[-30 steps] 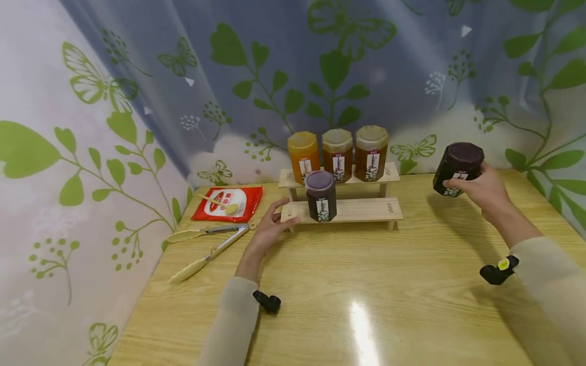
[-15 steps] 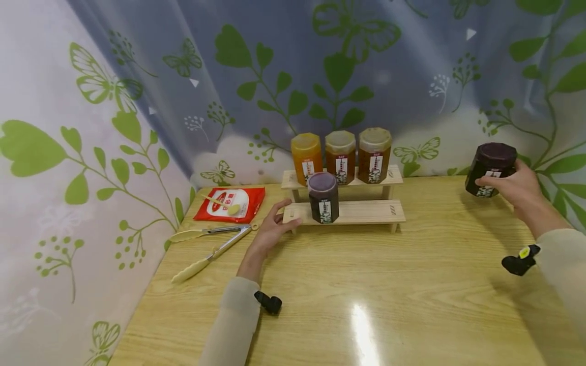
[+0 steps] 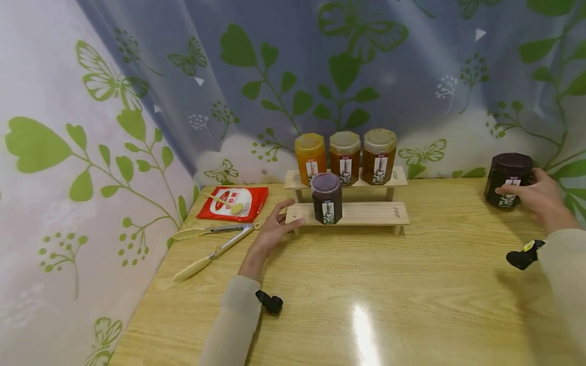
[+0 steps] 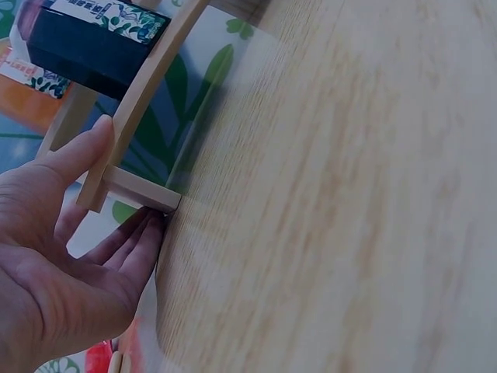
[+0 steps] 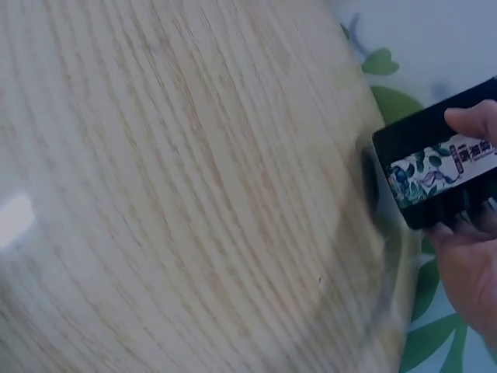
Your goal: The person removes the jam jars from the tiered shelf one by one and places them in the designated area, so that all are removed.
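Left hand (image 3: 270,233) pinches the lower left end of a pale two-tier wooden stand (image 3: 371,212). Well to its right, an upright, dark purple, faceted jar (image 3: 507,175), finger-clamped in the right hand (image 3: 546,197), is at or just above the yellow wood-grain table (image 3: 439,290).

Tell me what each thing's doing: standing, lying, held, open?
Dark jar: held by right fingers
Rack: standing, held by left fingers
Purple jar: upright, lower shelf
Orange jar: upright, upper shelf
Middle brown jar: upright, upper shelf
Right brown jar: upright, upper shelf
Packet: lying flat
Stick: lying on packet
Tongs: lying open
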